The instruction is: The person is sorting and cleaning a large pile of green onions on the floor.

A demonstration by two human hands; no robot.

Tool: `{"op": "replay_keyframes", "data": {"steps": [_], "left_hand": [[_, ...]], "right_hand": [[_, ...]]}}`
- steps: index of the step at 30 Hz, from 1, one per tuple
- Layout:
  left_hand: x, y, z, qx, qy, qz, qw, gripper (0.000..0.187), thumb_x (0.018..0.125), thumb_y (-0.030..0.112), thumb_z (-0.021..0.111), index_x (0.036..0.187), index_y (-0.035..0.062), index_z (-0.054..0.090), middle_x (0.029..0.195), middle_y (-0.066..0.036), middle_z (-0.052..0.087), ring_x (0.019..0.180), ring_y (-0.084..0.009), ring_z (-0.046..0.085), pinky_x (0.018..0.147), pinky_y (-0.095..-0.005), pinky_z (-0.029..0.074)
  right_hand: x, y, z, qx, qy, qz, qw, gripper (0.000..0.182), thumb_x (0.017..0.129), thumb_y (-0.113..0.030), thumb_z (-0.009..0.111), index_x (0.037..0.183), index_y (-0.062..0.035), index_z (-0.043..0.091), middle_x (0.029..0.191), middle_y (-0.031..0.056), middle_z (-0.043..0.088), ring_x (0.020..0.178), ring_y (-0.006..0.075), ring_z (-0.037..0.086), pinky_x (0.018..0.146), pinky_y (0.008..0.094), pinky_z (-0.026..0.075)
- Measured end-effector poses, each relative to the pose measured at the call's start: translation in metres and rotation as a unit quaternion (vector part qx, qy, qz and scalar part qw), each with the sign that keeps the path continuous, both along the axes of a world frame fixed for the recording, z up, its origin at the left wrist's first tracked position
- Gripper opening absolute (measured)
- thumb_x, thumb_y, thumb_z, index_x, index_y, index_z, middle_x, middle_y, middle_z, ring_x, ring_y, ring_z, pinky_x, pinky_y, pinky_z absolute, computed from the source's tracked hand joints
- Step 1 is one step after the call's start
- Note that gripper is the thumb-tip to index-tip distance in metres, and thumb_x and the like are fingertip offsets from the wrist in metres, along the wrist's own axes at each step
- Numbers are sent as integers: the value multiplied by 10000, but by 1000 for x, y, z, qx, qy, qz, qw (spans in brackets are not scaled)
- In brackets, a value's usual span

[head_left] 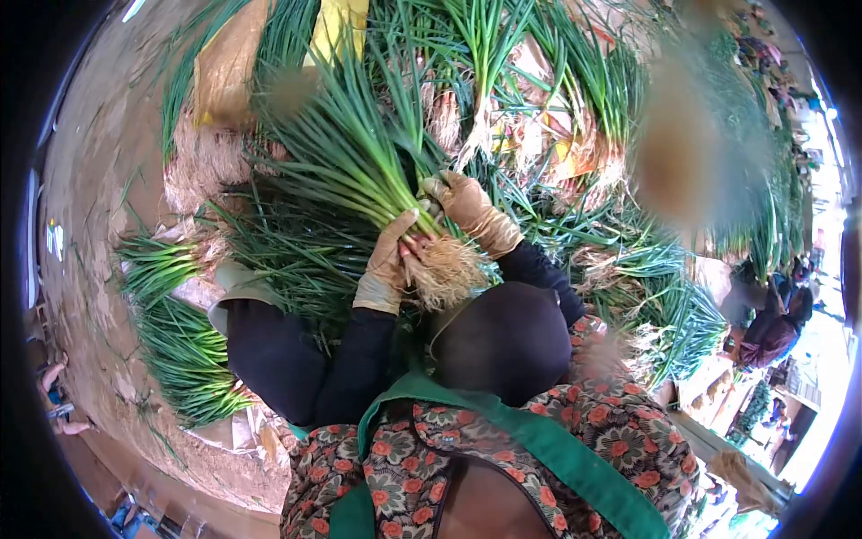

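Observation:
A thick bunch of green onions (pixel 377 175) is held up in front of my chest, its pale stringy roots (pixel 444 269) toward me and its leaves fanning away to the upper left. My left hand (pixel 388 260), in a cream glove, is wrapped round the stems just above the roots. On the bunch's right side, my right hand (pixel 470 211), gloved the same way, has its fingers curled against the stems. Its fingertips are partly hidden, and I cannot make out anything small between them. Loose green onion leaves (pixel 305 242) lie under the bunch.
More green onion bunches lie at the far side (pixel 485 72), on the left (pixel 184 350) and on the right (pixel 669 314). Brown sacking (pixel 232 67) lies at the upper left, beside bare floor (pixel 99 198). Another person (pixel 772 328) is at the far right. Blurry spots cover parts of the view.

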State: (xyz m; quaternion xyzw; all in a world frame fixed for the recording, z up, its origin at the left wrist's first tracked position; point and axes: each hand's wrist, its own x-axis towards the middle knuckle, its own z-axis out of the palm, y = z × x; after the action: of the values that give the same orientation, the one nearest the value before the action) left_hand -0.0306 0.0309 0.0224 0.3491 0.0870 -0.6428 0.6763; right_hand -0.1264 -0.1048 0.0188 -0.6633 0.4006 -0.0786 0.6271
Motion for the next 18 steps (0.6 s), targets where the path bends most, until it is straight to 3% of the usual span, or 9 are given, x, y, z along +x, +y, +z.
{"op": "replay_keyframes", "data": {"steps": [3,4,6,8,9,11,12,15,18], "left_hand": [[-5,-1,-1,-186,53,80,978,340,865,291,566,1061,14,552,928,-118,582,824,-217,590,765,-375,510],[-5,-3,4,-225,112,115,961,341,869,302,556,1061,21,544,948,-115,563,884,-229,567,833,-410,481],[1,-2,15,-271,120,117,948,342,878,301,546,1114,54,540,1091,-103,536,935,-203,538,823,-370,450],[8,1,24,-267,250,119,923,448,879,274,549,1268,76,448,1241,-118,506,889,-205,565,841,-386,478],[8,2,25,-263,236,122,928,511,879,298,549,1324,95,402,1300,-136,470,896,-192,573,821,-364,488],[3,4,32,-223,227,123,940,548,865,315,581,1322,78,396,1195,-123,544,937,-187,570,822,-357,492],[1,3,33,-203,239,126,941,546,860,312,592,1312,68,405,1160,-117,564,948,-188,568,826,-360,494],[5,3,21,-200,239,67,948,450,848,284,617,1204,37,494,968,-104,633,951,-230,595,847,-397,501],[4,2,16,-142,170,87,971,398,859,288,596,1109,-19,565,947,-144,652,917,-257,617,845,-385,505]], "right_hand": [[-13,-24,-52,140,-29,-111,984,337,918,-335,488,865,-24,609,699,38,608,485,105,478,449,259,399],[-20,-25,-53,112,-37,-59,991,316,893,-299,519,834,-6,622,628,35,583,484,121,499,449,264,405],[-38,-21,-55,130,-14,192,973,329,863,-311,539,881,9,615,724,76,633,609,170,589,542,318,468],[-48,-36,-34,-208,165,498,826,319,790,-273,580,957,-3,607,894,169,647,854,312,612,736,417,468],[-53,-65,-78,-317,108,440,833,360,807,-325,596,986,-14,606,907,181,643,866,310,612,757,403,465],[-40,-97,-63,-373,127,169,904,396,819,-402,609,981,-41,624,879,189,644,866,305,618,769,391,463],[-17,-100,13,-307,195,-46,931,394,814,-427,606,947,-58,643,838,186,648,853,301,624,761,392,463],[10,-103,57,-293,239,-41,925,372,820,-414,602,861,-48,653,770,186,645,781,319,631,704,390,474],[10,-128,-40,-357,160,7,920,375,822,-384,606,839,-9,604,763,216,633,738,363,628,629,419,477]]}}
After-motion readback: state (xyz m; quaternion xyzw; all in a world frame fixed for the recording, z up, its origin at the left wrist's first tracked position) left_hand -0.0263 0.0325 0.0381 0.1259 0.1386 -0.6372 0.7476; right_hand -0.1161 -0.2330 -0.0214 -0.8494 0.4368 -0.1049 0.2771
